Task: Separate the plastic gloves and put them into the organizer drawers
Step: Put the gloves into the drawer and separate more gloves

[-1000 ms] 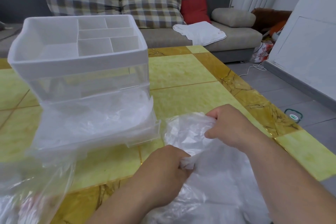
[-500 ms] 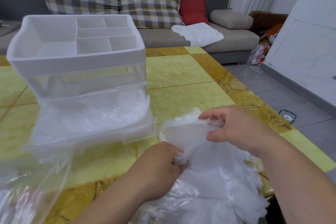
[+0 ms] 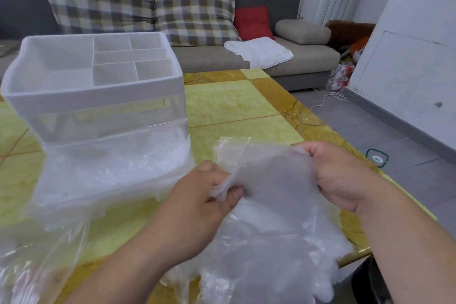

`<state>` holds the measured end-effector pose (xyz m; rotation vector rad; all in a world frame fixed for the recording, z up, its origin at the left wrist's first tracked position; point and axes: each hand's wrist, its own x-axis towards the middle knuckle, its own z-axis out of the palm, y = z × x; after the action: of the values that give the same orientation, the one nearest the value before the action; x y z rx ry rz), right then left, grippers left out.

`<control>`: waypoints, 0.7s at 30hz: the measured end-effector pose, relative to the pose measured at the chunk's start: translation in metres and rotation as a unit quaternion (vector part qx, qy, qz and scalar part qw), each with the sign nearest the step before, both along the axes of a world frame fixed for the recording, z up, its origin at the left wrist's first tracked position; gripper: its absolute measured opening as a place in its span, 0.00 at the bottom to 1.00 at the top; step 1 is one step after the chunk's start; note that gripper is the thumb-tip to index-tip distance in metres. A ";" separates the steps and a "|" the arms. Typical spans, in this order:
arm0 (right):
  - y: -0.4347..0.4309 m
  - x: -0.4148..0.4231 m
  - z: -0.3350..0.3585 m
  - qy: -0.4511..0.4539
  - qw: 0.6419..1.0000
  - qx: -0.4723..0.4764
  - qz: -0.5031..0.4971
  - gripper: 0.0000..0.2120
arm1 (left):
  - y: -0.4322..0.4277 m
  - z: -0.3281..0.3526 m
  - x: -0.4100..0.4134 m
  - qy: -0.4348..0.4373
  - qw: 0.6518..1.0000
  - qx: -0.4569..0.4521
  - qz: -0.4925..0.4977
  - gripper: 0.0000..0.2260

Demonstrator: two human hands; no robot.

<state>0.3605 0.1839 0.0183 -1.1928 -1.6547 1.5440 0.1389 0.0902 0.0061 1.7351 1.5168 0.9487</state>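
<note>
A person sits at a yellow tiled table [image 3: 234, 106], working a clump of clear plastic gloves [image 3: 271, 180] between both hands. The gloves are held up just above the table's near edge, to the right of a white organizer [image 3: 98, 96].

The left hand [image 3: 204, 195] pinches the clump's left edge between thumb and curled fingers. The right hand [image 3: 343, 175] grips the right edge, with its fingers curled round the film. The organizer's bottom drawer [image 3: 111, 170] is pulled out and already holds crumpled gloves.

The film probably clings to itself, so several gloves may peel away together instead of one. A sharp tug could tear it. The loose glove fingers hang past the table edge and could slip to the floor.

Compared with half a second earlier, the hands are higher and further apart. The film is now stretched into a flat sheet rather than bunched low.
</note>
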 end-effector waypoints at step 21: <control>-0.016 0.003 0.016 0.057 0.997 -0.027 0.051 0.06 | -0.008 0.000 0.024 -0.249 0.967 -0.037 0.026 0.06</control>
<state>0.3636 0.1677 0.0339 -1.0407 -1.6296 1.6980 0.1627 0.0818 0.0065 1.2798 1.2498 1.2264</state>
